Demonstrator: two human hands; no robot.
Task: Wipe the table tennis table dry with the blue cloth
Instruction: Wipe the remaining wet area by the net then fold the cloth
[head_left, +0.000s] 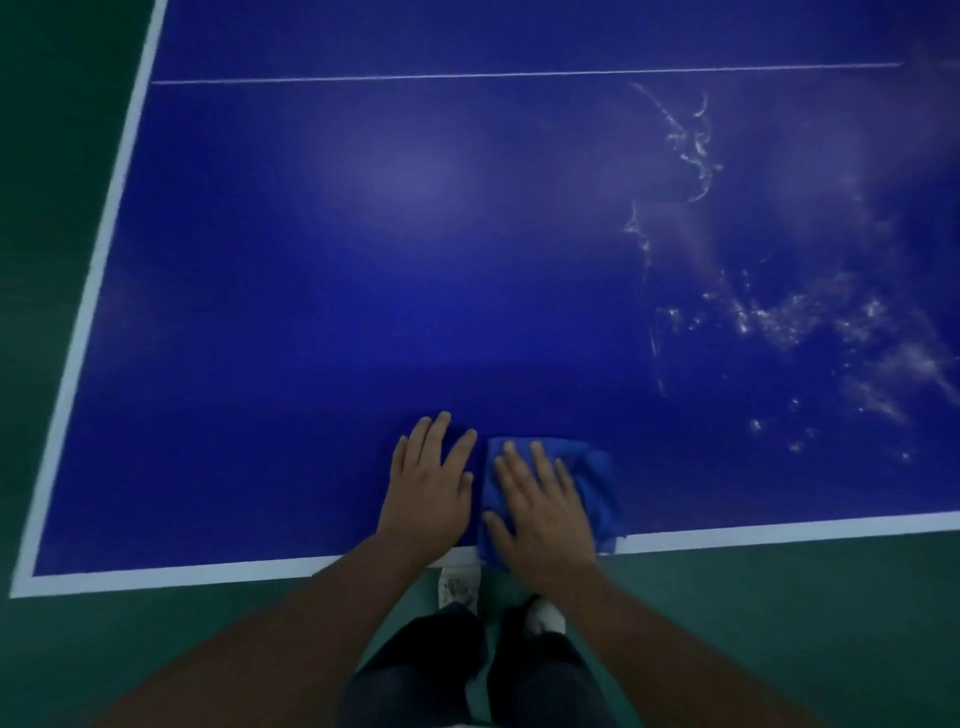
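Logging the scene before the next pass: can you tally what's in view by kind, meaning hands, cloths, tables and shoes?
hands: 2, the left hand and the right hand
blue cloth: 1
table: 1
shoes: 2, the left shoe and the right shoe
total: 6

Table top (363, 286) open left, ahead; water patches (769, 317) right.

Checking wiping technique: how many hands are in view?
2. The left hand lies flat on the bare table; the right hand presses flat on the blue cloth just beside it.
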